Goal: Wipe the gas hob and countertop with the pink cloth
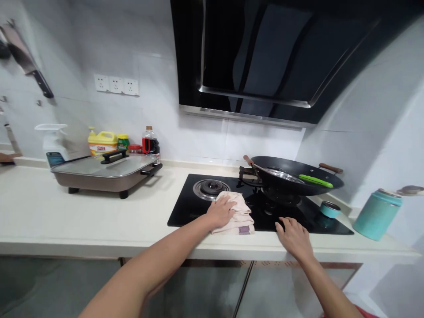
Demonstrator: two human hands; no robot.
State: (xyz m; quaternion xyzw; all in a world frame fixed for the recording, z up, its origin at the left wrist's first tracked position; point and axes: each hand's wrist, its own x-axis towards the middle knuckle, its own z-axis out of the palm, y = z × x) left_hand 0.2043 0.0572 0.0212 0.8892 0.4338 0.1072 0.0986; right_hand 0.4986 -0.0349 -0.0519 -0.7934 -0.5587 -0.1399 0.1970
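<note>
My left hand [221, 213] holds a folded pale pink cloth [243, 217] down against the black glass cooktop [185, 207], its fingers curved over the cloth. The cloth lies at the front edge, just before the left burner [212, 189], and has a purple patch at one corner. My right hand [294, 236] rests at the cooktop's front edge, holding nothing, with its fingers apart. Behind it, a black wok [298, 187] stands tilted over the right burner. Inside the wok are a shiny metal piece and a bright green-handled item [316, 181].
Right of the cooktop stands a turquoise container [377, 216]; a small turquoise cup or lid [330, 209] sits on the glass. An electric pan with glass lid [106, 174], a spray bottle [54, 145] and several bottles are left. A range hood [258, 57] hangs overhead.
</note>
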